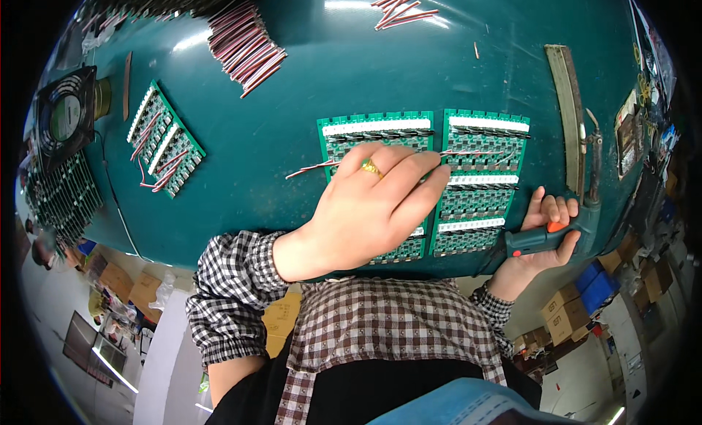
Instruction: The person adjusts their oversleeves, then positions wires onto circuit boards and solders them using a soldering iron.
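On my feed, the right circuit panel [479, 200] lies flat on the green bench [285, 133], near its front edge, with the left circuit panel [376, 120] just beside it. Both are green with white strips running across, and rows of dark parts show below the strips. A length of red-and-white wire [468, 153] lies across the upper part of the right panel, and one end reaches my left hand [369, 209]. That hand covers much of the left panel with its fingers bent; I cannot tell whether its grip is pinching the wire, since the fingertips are partly hidden. Another wire end [313, 169] sticks out past the left panel's side.

My right hand [537, 263] has its grip closed around a dark green handheld tool [587, 220] with an orange trigger, its narrow end pointing away from the body. Next to it I see a worn strip [567, 111] lying lengthwise.

Farther out, a third circuit panel [167, 141] lies tilted to the left with wires on it. Beyond are a bundle of wires [245, 48], a looser pile [401, 7] and, at far left, a black fan [64, 116].
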### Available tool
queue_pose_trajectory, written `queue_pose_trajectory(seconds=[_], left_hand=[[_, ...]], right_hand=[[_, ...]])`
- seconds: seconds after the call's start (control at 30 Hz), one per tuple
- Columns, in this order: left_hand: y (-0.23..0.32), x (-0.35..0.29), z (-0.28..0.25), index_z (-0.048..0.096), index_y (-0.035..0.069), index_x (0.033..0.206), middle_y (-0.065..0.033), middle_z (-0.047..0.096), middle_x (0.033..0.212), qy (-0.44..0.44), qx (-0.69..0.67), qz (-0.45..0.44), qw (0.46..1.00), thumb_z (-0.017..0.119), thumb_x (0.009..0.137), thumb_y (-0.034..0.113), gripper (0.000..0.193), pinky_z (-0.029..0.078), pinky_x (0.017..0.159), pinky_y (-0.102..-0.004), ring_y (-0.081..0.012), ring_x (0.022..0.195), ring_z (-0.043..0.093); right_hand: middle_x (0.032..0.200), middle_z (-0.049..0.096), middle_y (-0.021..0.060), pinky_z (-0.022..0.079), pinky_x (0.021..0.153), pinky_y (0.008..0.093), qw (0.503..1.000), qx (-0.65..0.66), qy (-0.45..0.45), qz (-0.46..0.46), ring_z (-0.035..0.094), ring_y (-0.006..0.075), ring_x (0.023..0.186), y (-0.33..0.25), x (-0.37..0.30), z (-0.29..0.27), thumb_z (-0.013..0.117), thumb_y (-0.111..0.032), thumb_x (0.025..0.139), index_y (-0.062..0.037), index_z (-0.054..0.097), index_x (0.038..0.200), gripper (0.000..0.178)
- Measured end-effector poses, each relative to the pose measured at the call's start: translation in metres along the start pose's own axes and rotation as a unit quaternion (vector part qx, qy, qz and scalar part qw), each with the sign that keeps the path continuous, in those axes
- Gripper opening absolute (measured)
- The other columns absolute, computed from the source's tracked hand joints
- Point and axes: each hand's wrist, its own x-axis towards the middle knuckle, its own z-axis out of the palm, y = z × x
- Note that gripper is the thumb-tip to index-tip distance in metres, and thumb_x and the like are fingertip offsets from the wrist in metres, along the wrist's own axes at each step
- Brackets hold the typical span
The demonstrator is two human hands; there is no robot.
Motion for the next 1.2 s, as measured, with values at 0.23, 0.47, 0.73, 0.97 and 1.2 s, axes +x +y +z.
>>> queue_pose_trajectory(seconds=[0.23, 0.47, 0.73, 0.97, 1.2], left_hand=[[0.004, -0.003, 0.000, 0.062, -0.003, 0.096, -0.0128, 0.059, 0.102, 0.007, -0.034, 0.008, 0.999, 0.059, 0.064, 0.006, 0.034, 0.046, 0.069, -0.0322, -0.0216, 0.084, 0.057], [0.007, -0.004, 0.000, 0.062, -0.006, 0.093, -0.0157, 0.060, 0.102, 0.014, -0.063, 0.020, 0.998, 0.063, 0.067, 0.004, 0.028, 0.050, 0.070, -0.0309, -0.0221, 0.085, 0.059], [0.011, -0.014, -0.003, 0.062, -0.005, 0.095, -0.0163, 0.059, 0.104, 0.014, -0.074, 0.004, 0.997, 0.063, 0.068, 0.003, 0.028, 0.052, 0.072, -0.0323, -0.0234, 0.087, 0.060], [0.013, -0.033, -0.004, 0.062, -0.001, 0.099, -0.0146, 0.058, 0.112, -0.057, -0.101, 0.017, 0.993, 0.061, 0.073, 0.008, 0.027, 0.050, 0.085, -0.0349, -0.0238, 0.101, 0.056], [0.015, -0.029, 0.001, 0.061, 0.001, 0.102, -0.0132, 0.055, 0.118, -0.064, -0.084, 0.011, 0.994, 0.057, 0.074, 0.010, 0.029, 0.047, 0.090, -0.0366, -0.0255, 0.112, 0.051]], right_hand=[[0.081, 0.045, -0.0001, 0.026, 0.108, 0.0482, 1.000, 0.031, 0.004, 0.003, 0.050, 0.0167, 0.083, 0.001, 0.000, 0.002, 0.066, -0.019, 0.080, -0.0088, 0.042, 0.099, 0.032], [0.081, 0.044, -0.0002, 0.025, 0.108, 0.0467, 0.999, 0.046, 0.009, 0.003, 0.050, 0.0164, 0.082, -0.001, -0.003, 0.003, 0.066, -0.016, 0.080, -0.0093, 0.042, 0.097, 0.031], [0.079, 0.046, -0.0001, 0.018, 0.112, 0.0489, 0.999, 0.029, 0.042, 0.005, 0.051, 0.0171, 0.081, -0.002, -0.001, 0.008, 0.068, -0.018, 0.078, -0.0090, 0.042, 0.094, 0.032], [0.075, 0.054, -0.0019, 0.001, 0.114, 0.0489, 0.997, -0.061, 0.043, -0.006, 0.056, 0.0170, 0.076, 0.005, 0.014, 0.017, 0.071, -0.029, 0.074, -0.0097, 0.048, 0.092, 0.035], [0.076, 0.055, -0.0029, 0.002, 0.114, 0.0488, 0.996, -0.088, 0.007, 0.021, 0.056, 0.0166, 0.078, 0.014, 0.018, 0.023, 0.069, -0.032, 0.075, -0.0108, 0.049, 0.093, 0.035]])
